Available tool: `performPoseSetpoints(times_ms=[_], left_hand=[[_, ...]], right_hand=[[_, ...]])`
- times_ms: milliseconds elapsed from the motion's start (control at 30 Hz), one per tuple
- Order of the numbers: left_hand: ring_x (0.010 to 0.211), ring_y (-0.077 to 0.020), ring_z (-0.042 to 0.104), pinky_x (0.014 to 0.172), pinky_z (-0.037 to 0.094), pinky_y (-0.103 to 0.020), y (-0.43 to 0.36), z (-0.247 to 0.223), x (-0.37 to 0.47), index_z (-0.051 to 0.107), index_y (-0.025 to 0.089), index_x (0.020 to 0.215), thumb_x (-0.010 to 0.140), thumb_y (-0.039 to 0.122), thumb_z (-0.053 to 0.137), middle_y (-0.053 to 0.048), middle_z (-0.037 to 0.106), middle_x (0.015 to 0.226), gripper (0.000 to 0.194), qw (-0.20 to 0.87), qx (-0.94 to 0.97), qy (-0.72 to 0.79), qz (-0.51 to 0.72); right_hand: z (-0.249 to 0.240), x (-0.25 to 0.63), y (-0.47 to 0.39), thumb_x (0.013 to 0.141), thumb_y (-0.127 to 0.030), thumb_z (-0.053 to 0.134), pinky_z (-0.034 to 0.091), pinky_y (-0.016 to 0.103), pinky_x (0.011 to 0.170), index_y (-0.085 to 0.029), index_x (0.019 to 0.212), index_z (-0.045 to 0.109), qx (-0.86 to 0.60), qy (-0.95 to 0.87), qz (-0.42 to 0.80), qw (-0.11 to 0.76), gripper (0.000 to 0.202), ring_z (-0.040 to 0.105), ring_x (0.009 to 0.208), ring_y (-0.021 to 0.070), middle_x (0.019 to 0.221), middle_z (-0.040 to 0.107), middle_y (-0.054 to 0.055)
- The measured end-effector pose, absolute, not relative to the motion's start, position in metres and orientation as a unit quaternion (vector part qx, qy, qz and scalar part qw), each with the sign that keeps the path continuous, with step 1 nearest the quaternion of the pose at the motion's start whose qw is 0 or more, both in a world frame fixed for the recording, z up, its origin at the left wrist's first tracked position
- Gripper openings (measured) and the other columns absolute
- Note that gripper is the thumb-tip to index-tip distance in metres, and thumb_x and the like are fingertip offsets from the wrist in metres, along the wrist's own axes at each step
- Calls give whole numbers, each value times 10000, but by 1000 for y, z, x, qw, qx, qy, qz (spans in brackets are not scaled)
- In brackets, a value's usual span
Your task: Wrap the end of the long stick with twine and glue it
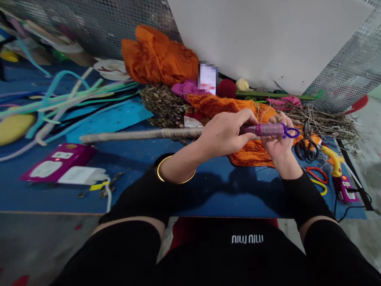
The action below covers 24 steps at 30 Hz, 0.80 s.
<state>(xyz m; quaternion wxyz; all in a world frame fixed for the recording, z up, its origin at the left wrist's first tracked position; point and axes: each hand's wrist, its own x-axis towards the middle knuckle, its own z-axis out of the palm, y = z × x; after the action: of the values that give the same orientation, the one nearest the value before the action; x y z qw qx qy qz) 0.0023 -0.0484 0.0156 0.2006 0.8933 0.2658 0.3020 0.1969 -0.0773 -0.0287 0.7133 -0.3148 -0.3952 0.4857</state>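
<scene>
A long stick (143,134), pale along its left part, lies level above the table. Near its right end a purple band and grey cord are wound round it, and a purple loop (291,132) sticks out at the tip. My left hand (224,133) is closed round the stick just left of the wound part, thumb and fingers pinching it. Beneath the cord-wound end, my right hand (279,139) supports it with curled fingers. A thin loose strand rises near the right fingers. Orange cloth (250,153) is spread on the table behind and below the hands.
Black-handled scissors (307,147), red-and-yellow scissors (318,176) and a yellow glue gun (335,161) lie at the right. Purple power strips (58,161) sit on the blue table (133,190). Coloured flexible strips (53,103), dried twigs (327,121) and a bundled orange cloth (157,55) lie around the back.
</scene>
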Motion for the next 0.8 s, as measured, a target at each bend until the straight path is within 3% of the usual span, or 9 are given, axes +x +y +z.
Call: performPoseSetpoints(times_ms=[133,267,400,500,667,800], left_hand=[[670,-154,659,592,403,-243,-53,10,8,687,180,1079,874,298,682,-19,758,838,237,191,915,235,266],[661,-161,675,574,389,-245,-54,4,12,692,187,1065,865,292,712,-23,774,842,226,165,935,200,243],[642,-163,678,562,378,-251,-53,-2,13,702,186,1037,871,299,710,-15,760,793,201,127,945,185,237],[647,-163,676,567,376,-249,-52,-3,12,713,189,1015,879,310,694,-13,755,777,183,113,950,178,231],[627,-149,652,584,390,-242,-50,-2,11,730,197,1010,874,307,682,-8,744,749,181,124,953,170,219],[608,-144,634,571,377,-240,-47,-1,10,737,208,1006,862,308,687,2,733,720,182,132,954,167,209]], right_hand=[[-30,199,-72,829,-507,701,282,238,360,-264,627,159,-296,-386,521,701,627,130,414,63,515,125,-115],[-29,207,-66,881,-507,642,233,233,341,-276,611,197,-304,-441,588,606,569,102,381,45,496,119,-123],[-23,212,-66,784,-553,747,243,252,321,-285,579,275,-304,-460,621,557,580,113,361,39,475,161,-133],[-20,208,-70,742,-601,781,272,274,317,-293,558,334,-342,-453,602,562,573,150,356,55,455,201,-123],[-17,195,-77,789,-760,678,245,283,304,-294,531,374,-402,-444,523,606,614,183,341,72,436,225,-100],[-17,191,-79,775,-787,677,260,291,311,-295,537,385,-404,-449,511,611,620,189,342,74,429,216,-101]])
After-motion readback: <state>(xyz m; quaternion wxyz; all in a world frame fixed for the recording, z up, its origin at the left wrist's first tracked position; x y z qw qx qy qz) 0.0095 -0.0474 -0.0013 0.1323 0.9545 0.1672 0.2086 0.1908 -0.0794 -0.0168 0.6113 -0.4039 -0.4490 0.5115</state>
